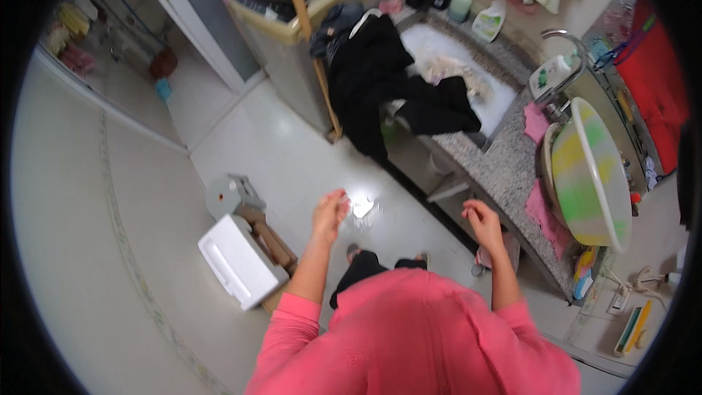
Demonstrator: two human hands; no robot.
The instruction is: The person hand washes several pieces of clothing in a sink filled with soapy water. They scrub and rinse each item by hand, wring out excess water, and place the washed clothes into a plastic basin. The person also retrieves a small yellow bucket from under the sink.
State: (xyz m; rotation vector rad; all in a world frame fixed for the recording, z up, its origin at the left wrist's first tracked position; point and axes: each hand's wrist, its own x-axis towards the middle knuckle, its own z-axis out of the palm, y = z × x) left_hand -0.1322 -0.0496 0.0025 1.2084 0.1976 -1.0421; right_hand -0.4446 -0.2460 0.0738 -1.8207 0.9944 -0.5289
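Note:
My left hand [330, 214] hangs over the tiled floor with its fingers loosely curled; nothing shows in it. Near the front edge of the granite counter [493, 175] is my right hand [482, 220], also loosely curled, and I see nothing held there. Ahead, a black garment [367, 77] lies draped over the left edge of the sink, and part of it hangs down in front of the counter. White foam [496, 112] fills the sink, with pale cloth [449, 74] lying in it. A curved metal faucet [576, 60] stands on the sink's right side.
A multicoloured plastic basin [584, 181] leans upright on the counter's right part. Bottles, among them a green pump bottle [461, 3], line the back. A washing machine [290, 71] stands left of the sink. A white box [241, 263] and a grey stool [230, 195] are on the floor at left.

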